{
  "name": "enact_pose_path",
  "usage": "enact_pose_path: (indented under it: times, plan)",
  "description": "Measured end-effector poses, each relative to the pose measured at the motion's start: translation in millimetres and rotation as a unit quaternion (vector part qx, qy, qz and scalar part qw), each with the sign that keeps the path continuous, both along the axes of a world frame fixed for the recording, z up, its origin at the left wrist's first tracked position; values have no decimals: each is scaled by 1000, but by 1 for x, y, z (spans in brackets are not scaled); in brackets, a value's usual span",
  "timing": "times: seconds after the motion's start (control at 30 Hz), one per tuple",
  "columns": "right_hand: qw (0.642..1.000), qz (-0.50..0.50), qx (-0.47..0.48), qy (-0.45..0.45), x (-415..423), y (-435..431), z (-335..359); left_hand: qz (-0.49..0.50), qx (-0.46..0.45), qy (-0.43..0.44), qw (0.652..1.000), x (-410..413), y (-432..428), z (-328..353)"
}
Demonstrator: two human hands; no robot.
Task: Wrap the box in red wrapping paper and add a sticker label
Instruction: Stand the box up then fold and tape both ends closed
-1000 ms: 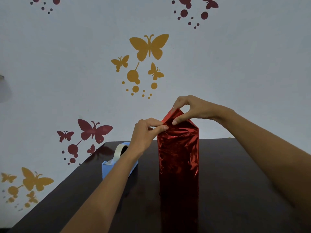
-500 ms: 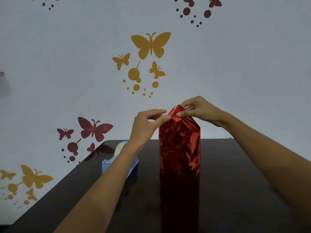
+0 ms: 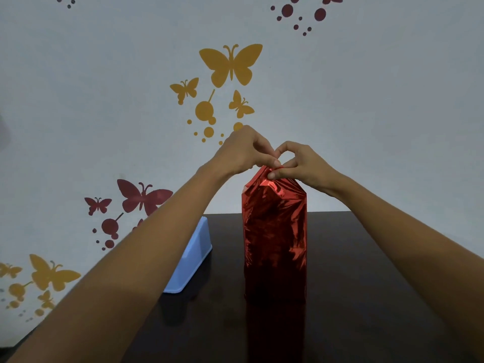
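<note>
Fingertips (image 3: 275, 162) of both hands pinch the gathered peak of the red wrapping paper (image 3: 262, 179). We see the wrapped box (image 3: 275, 244) upright on the dark table (image 3: 366, 258), long axis vertical, directly below the fingers. Left hand (image 3: 243, 150) and right hand (image 3: 303, 163) meet on top (equally near), wrists raised, forearms angling inward.

blue tape dispenser (image 3: 192, 260) just left of upright wrapped box (image 3: 275, 244), bare table (image 3: 366, 284) right

light: soft, even | glare: red wrapping paper (image 3: 275, 226) | edges: stretched | focus: perhaps soft
</note>
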State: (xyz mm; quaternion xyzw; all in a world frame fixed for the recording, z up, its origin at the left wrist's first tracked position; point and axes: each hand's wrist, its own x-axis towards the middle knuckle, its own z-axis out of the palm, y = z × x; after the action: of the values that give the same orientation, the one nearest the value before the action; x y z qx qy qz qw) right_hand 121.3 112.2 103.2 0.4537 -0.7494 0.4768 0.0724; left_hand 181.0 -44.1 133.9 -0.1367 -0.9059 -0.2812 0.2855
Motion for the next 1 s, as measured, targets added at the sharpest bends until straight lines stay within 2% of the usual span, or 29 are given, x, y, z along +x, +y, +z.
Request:
enact_pose_path:
  times: [0.13, 0.3, 0.73, 1.0]
  plan:
    - [1000, -12, 1, 0, -3, 0, -2, -5, -28, -63, 998, -2, 0, 8]
    - [1000, -8, -8, -9, -2, 0, -3, -25, -8, -101, 994, -8, -5, 14]
    - [996, 20, -53, -74, -14, 9, -15, -95, 40, -112, 988, -24, -14, 8]
    - [997, 24, -15, -78, -13, -1, -11, -111, 32, -103, 988, -21, -11, 10]
